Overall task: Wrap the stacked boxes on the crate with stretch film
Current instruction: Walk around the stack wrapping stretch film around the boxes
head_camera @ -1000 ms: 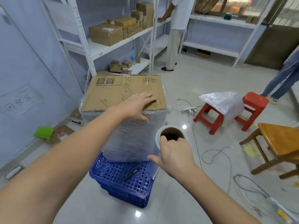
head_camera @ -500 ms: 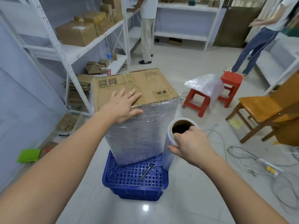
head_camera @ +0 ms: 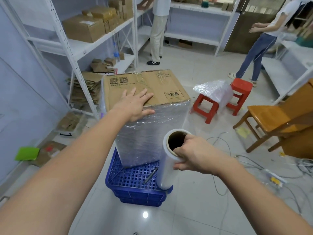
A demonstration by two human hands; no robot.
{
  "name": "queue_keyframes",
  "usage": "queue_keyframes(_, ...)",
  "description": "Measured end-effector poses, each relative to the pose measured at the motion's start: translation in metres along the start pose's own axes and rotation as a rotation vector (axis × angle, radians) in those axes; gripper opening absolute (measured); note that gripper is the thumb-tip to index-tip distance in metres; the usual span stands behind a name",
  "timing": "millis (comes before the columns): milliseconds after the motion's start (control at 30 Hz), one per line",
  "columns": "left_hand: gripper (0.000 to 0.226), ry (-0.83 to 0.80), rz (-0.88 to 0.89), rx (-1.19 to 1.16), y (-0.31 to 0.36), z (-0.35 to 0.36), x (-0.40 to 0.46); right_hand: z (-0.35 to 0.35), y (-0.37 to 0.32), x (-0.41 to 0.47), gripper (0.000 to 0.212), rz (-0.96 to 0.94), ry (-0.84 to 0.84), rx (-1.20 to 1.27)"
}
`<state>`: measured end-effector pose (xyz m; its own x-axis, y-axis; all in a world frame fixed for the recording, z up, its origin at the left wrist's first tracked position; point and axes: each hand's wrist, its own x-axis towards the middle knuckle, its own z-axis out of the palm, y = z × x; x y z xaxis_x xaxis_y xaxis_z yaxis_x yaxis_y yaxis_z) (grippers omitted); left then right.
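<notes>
I see a glossy tiled floor [head_camera: 194, 209] carrying a blue crate [head_camera: 135, 189], two red stools [head_camera: 220, 100], a wooden chair [head_camera: 271, 119] and loose cables [head_camera: 254, 165].

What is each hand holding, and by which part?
Right hand grips the stretch film roll by its top end. Left hand holds nothing, resting flat on the stacked boxes.

I see stacked boxes [head_camera: 149, 133] upright on blue crate [head_camera: 135, 182], toward its far-left corner, sides filmed, brown cardboard top bare | stretch film roll [head_camera: 166, 167] upright, cardboard core open on top, over crate's near-right corner | clear film sheet [head_camera: 188, 119] spans from roll to stack's right edge
</notes>
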<state>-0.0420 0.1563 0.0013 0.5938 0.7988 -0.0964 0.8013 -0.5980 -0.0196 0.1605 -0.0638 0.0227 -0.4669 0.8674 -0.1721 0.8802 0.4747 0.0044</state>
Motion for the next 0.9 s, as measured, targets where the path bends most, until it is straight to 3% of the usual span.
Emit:
queue_keyframes(100,0.091,0.011,-0.001,0.015,0.002,0.003,-0.005,0.002,-0.009,0.004,0.046,0.003,-0.021,0.005)
queue_keyframes(233,0.09,0.017,-0.008,0.013,0.005,0.002,-0.01,-0.004,-0.035,0.008,0.021,0.008,0.02,-0.025)
queue_keyframes(433,0.088,0.039,-0.001,0.004,0.004,0.005,-0.017,0.0,-0.069,0.016,0.054,0.233,0.073,-0.104)
queue_keyframes(733,0.095,0.06,0.053,-0.064,-0.005,0.003,-0.02,0.002,-0.1,0.02,0.009,0.579,0.084,-0.028)
queue_keyframes(900,0.093,0.03,0.135,-0.151,-0.016,0.003,-0.012,0.015,-0.118,0.037,0.035,0.727,0.213,-0.065)
